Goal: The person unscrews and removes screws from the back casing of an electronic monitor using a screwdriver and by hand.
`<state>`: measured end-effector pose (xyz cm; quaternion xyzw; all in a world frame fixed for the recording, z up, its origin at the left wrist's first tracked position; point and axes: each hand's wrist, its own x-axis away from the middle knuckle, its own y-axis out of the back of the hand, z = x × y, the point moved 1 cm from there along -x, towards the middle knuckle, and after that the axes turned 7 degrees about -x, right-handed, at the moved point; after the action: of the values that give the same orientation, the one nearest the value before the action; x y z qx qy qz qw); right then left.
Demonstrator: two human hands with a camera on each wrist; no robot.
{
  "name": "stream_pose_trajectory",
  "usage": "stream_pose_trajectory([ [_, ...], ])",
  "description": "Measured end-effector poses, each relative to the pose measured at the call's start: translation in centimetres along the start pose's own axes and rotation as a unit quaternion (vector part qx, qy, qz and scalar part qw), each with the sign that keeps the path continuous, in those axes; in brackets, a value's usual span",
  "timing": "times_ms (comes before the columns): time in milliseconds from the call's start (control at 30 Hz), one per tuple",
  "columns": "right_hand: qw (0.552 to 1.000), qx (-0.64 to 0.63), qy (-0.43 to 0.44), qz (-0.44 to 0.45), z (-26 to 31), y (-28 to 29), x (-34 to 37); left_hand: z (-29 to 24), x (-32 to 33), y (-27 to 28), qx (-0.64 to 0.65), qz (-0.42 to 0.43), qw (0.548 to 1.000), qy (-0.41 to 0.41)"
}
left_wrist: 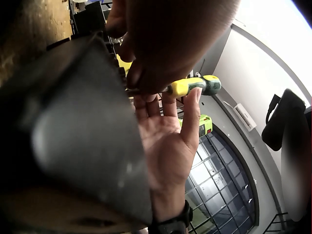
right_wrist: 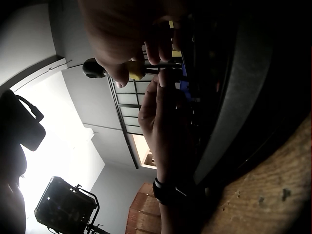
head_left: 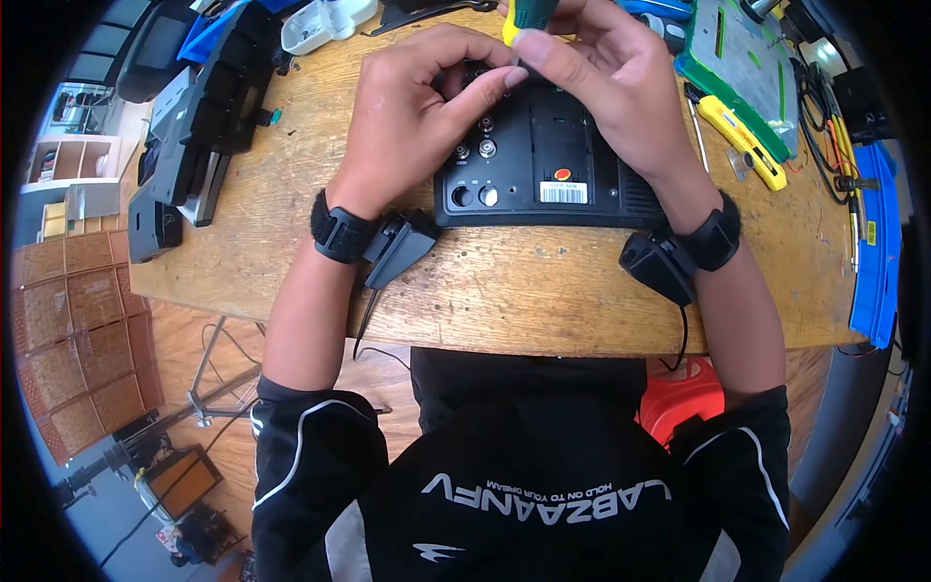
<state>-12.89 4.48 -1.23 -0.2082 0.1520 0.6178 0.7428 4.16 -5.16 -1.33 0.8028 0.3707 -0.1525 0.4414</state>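
A black device (head_left: 524, 206) with round metal connectors and a barcode label lies on the wooden table. Above its far part, the right hand (head_left: 626, 102) holds a yellow-and-green screwdriver (head_left: 529, 14) between thumb and fingers. The left hand (head_left: 412, 121) pinches with thumb and index finger around the lower end of the shaft; the tip is hidden. In the left wrist view the screwdriver handle (left_wrist: 195, 86) rests against the thumb of the right hand (left_wrist: 165, 141). Seen from the right wrist, the left hand (right_wrist: 163, 117) has its fingertips together at the shaft.
Right of the device lie a yellow cutter (head_left: 742, 143), a green-edged mat (head_left: 742, 68) and a blue tray (head_left: 876, 242). Black cases (head_left: 218, 97) stand at the left, a white dish (head_left: 315, 27) at the back. The table's front edge (head_left: 504, 347) is nearest the body.
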Motion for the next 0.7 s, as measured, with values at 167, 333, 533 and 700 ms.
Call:
stream_pose_trajectory([
  [167, 0.998, -0.036, -0.042, -0.003, 0.3, -0.1, 0.0, 0.3, 0.0, -0.4, 0.017, -0.012, 1.0, -0.013],
  [333, 0.999, -0.01, -0.031, -0.007, -0.1, 0.3, 0.1, 0.4, -0.1, 0.0, 0.0, 0.008, 1.0, -0.019],
  [533, 0.998, -0.045, -0.029, -0.015, -0.3, 0.1, 0.0, 5.2, -0.5, 4.4, -0.041, -0.065, 0.991, 0.105],
  [700, 0.996, -0.068, -0.049, -0.029, -0.5, 0.0, 0.0, 8.1, 0.3, 7.1, -0.305, -0.035, 0.927, 0.217],
])
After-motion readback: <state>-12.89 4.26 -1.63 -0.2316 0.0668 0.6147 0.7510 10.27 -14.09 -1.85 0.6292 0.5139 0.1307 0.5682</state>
